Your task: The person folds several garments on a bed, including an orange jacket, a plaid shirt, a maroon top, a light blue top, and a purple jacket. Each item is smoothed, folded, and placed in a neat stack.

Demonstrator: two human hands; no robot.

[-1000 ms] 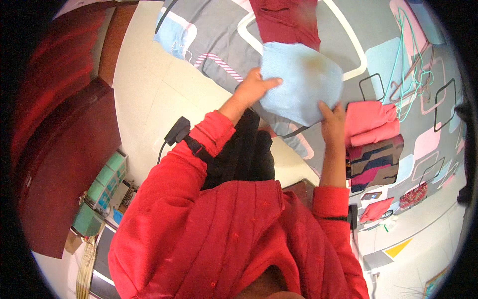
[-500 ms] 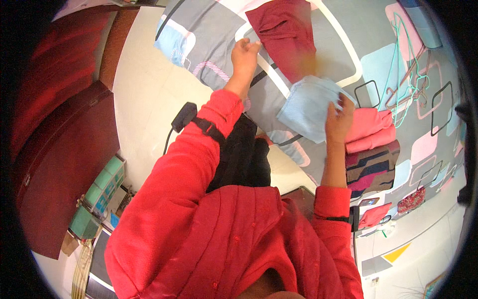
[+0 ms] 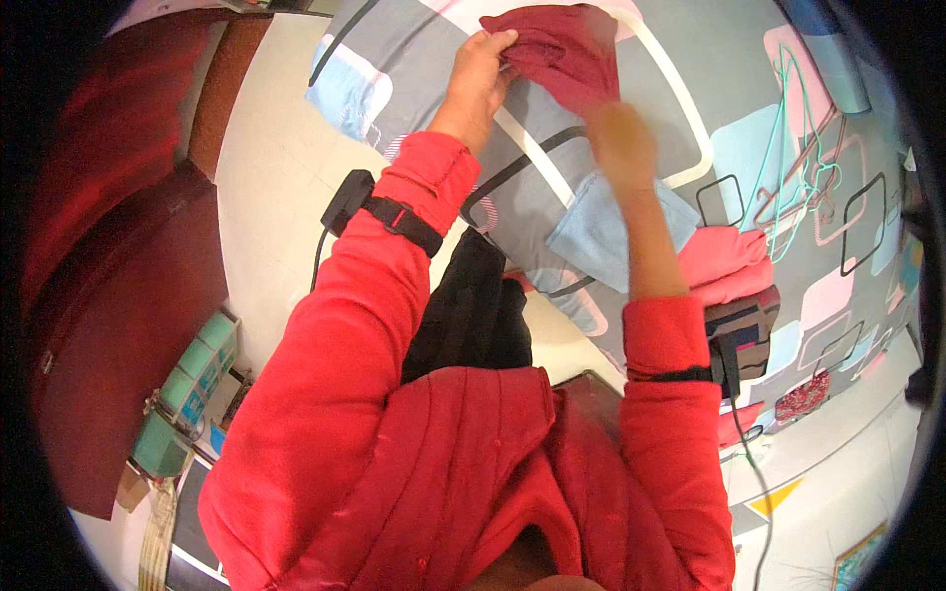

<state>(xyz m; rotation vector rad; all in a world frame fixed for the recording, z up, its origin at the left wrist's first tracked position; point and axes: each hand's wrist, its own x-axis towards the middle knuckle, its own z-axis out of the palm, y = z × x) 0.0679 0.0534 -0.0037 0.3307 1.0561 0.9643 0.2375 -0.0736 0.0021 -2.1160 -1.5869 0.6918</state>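
A maroon garment (image 3: 557, 49) lies on the patterned bedsheet at the top. My left hand (image 3: 480, 84) is closed on its left edge, thumb on top of the cloth. My right hand (image 3: 623, 143) is at the garment's lower right corner; its fingers are smeared by motion, so whether they grip the cloth does not show. Below that hand rests a folded light blue cloth (image 3: 591, 236), partly hidden by my right forearm. Beside it are folded coral-pink clothes (image 3: 727, 264) and a dark patterned folded cloth (image 3: 754, 320).
Teal and brown hangers (image 3: 793, 197) lie on the grey bedsheet (image 3: 680, 39) to the right. A small red patterned item (image 3: 803, 397) sits farther down the bed. Pale floor (image 3: 276, 148) and a dark red cabinet (image 3: 128, 345) are on the left.
My right hand has left the light blue cloth and moved up to the maroon garment. My left hand has taken hold of the garment's left edge, and its lower end has been drawn upward.
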